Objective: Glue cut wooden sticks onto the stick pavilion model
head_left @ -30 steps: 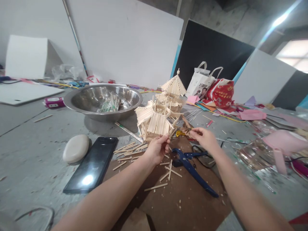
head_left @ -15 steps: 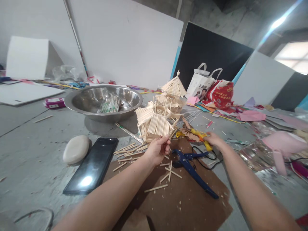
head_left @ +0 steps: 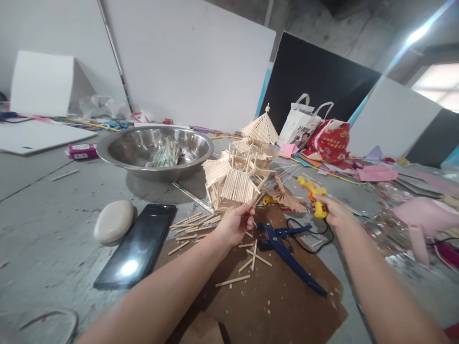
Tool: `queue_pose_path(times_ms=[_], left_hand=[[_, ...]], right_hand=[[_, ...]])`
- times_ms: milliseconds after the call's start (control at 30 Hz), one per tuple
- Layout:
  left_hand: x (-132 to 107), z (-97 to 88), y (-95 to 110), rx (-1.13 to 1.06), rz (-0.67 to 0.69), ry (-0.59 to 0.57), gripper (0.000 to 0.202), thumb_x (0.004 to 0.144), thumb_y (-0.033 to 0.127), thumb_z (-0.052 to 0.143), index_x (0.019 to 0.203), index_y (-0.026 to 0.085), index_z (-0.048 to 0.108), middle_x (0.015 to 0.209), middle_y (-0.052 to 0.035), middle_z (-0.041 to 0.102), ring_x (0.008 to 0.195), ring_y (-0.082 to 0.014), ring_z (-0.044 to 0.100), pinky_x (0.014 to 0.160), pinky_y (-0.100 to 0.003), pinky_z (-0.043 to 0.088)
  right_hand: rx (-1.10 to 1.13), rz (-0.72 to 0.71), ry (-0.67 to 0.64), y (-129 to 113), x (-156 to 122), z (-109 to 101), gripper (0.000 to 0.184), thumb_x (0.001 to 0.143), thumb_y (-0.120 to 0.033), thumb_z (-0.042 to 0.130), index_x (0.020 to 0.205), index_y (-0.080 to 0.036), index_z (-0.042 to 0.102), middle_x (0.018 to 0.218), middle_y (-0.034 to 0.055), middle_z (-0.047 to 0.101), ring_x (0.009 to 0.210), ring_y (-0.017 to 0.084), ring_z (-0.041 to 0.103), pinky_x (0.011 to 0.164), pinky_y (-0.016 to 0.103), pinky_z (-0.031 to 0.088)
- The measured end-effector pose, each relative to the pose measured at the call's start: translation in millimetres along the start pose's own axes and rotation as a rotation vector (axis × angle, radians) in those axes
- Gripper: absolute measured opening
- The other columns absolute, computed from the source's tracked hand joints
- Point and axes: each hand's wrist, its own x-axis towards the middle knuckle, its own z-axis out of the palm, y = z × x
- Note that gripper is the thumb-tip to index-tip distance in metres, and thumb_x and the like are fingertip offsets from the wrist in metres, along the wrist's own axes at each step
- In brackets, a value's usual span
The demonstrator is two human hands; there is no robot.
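Note:
A pagoda-like model built of thin wooden sticks [head_left: 236, 184] stands in the middle, with a pointed roof at its back. My left hand [head_left: 236, 222] is at its front lower edge, fingers pinched together; what they hold, if anything, is too small to make out. To the right, my right hand [head_left: 332, 210] grips a yellow hot glue gun [head_left: 315, 193], its nozzle pointing left and up. Between the gun and the model lies a crumpled brown paper piece [head_left: 287, 196]. Blue-handled cutters [head_left: 290, 258] rest on the brown board [head_left: 287, 306], just right of my left hand.
Loose cut sticks [head_left: 193, 222] lie left of my left hand. Further left are a black phone [head_left: 138, 248] and a white rounded object [head_left: 114, 222]. A steel basin [head_left: 107, 155] holds bagged sticks. Bags [head_left: 328, 141] stand behind, and a pink item [head_left: 423, 215] lies at right.
My right hand has lifted the glue gun up and right, away from the brown paper, and the nozzle is now in plain sight. My left hand stays at the model.

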Motion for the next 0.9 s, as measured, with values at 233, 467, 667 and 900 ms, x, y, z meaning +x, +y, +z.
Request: queue_pose_path(times_ms=[233,467,667,900], left_hand=[[-4,-1.6,-5,0.035,-0.028,-0.100,0.020,0.064,0.026,0.062,0.059,0.014,0.047,0.051,0.0040,0.050,0.033,-0.0030,0.038,0.033,-0.017,0.026],[-9,-6.2,-17,0.093,-0.050,-0.156,0.020,0.065,0.029,0.061,0.063,0.014,0.047,0.053,0.0044,0.050,0.034,-0.0029,0.038,0.034,-0.017,0.025],[-10,-7.0,-18,0.135,-0.047,-0.161,0.021,0.066,0.029,0.060,0.062,0.014,0.047,0.052,0.0043,0.050,0.033,-0.0029,0.038,0.034,-0.017,0.025],[-9,-7.7,-18,0.159,-0.042,-0.149,0.020,0.065,0.029,0.060,0.063,0.014,0.047,0.052,0.0044,0.050,0.033,-0.0031,0.038,0.035,-0.017,0.025]], right_hand=[[0.283,-0.079,-0.214,-38,-32,13,0.020,0.058,-0.026,0.060,0.077,-0.022,0.057,0.060,-0.0031,0.054,0.045,0.007,0.047,0.042,0.020,0.039],[-0.152,-0.405,-0.394,-70,-67,29,0.018,0.062,-0.032,0.061,0.077,-0.021,0.063,0.071,0.0013,0.064,0.043,0.009,0.050,0.042,0.025,0.042],[-0.655,-0.587,-0.313,-78,-77,40,0.028,0.065,-0.044,0.056,0.084,-0.025,0.064,0.084,0.0013,0.066,0.078,0.022,0.060,0.069,0.036,0.048],[-0.873,-0.617,-0.253,-90,-87,51,0.029,0.066,-0.048,0.053,0.082,-0.027,0.064,0.077,-0.0013,0.067,0.070,0.020,0.061,0.064,0.032,0.049]])
